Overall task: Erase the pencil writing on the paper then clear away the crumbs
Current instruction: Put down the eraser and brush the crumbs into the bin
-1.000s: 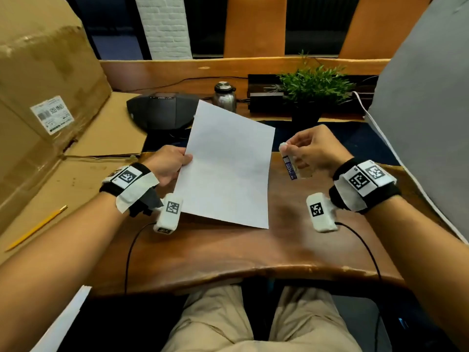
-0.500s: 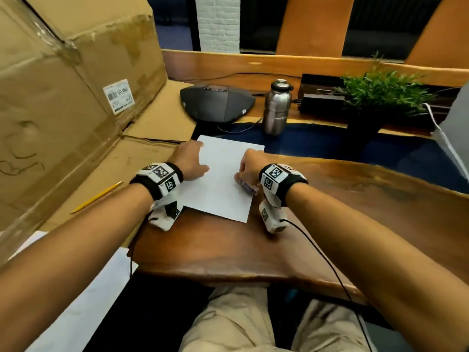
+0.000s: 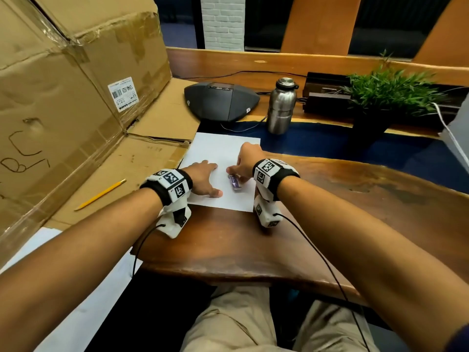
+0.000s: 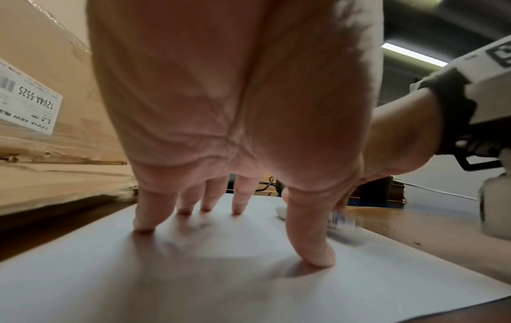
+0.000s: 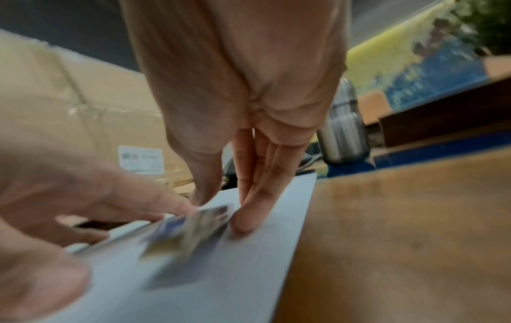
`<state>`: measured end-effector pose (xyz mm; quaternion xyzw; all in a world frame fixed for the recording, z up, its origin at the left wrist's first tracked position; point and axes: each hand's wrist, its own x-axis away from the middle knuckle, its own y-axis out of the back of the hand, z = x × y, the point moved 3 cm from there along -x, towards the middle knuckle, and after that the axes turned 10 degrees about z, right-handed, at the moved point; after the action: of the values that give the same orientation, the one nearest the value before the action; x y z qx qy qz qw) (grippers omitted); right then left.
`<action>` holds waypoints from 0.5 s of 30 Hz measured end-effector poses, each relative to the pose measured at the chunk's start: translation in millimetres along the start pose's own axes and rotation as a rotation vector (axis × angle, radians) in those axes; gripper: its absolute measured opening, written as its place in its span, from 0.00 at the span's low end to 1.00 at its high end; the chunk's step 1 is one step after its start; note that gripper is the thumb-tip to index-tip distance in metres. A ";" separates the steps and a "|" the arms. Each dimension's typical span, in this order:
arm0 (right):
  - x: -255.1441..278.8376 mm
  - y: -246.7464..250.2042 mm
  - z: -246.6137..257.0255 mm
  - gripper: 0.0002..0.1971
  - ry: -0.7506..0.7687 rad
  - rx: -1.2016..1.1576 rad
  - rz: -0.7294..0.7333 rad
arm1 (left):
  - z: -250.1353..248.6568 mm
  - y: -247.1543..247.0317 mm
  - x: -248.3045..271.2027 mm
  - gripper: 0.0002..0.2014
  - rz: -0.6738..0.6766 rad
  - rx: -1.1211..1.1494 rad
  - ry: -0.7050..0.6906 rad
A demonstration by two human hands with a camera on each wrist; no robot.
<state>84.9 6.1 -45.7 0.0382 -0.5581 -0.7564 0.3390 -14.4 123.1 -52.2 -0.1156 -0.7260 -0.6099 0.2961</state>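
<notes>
Eraser (image 3: 234, 182) lies flat on paper (image 3: 218, 151), long axis near-to-far; right hand (image 3: 247, 162) pinches it, left hand (image 3: 203, 180) splayed, pressing paper.

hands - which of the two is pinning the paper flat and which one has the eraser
The left hand pins the paper, fingers spread and straight. The right hand pinches the eraser in its blue sleeve, lying low against the sheet.
</notes>
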 end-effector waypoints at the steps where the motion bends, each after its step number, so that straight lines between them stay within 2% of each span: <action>1: 3.7 1.7 1.0 0.24 0.001 0.046 -0.021 | 0.8 -0.6 -0.5 0.49 0.008 -0.003 0.001; 4: 29.7 23.1 -4.0 0.20 0.018 0.035 -0.013 | 1.5 -0.8 -0.2 0.49 0.028 -0.020 -0.002; 8: 95.1 74.4 -47.8 0.03 0.052 0.016 -0.046 | -3.3 2.5 0.6 0.49 0.050 -0.059 -0.007; 11: 157.5 98.6 -108.1 0.12 0.014 0.050 -0.112 | -11.4 5.5 3.3 0.51 0.061 -0.080 -0.016; 15: 241.3 98.4 -192.8 0.21 -0.109 0.013 -0.206 | -48.8 10.2 14.1 0.50 -0.018 -0.141 -0.093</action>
<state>30.1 -300.1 45.1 0.0561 -0.5736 -0.7846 0.2284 -6.2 76.2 -32.0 -0.1576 -0.6952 -0.6561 0.2477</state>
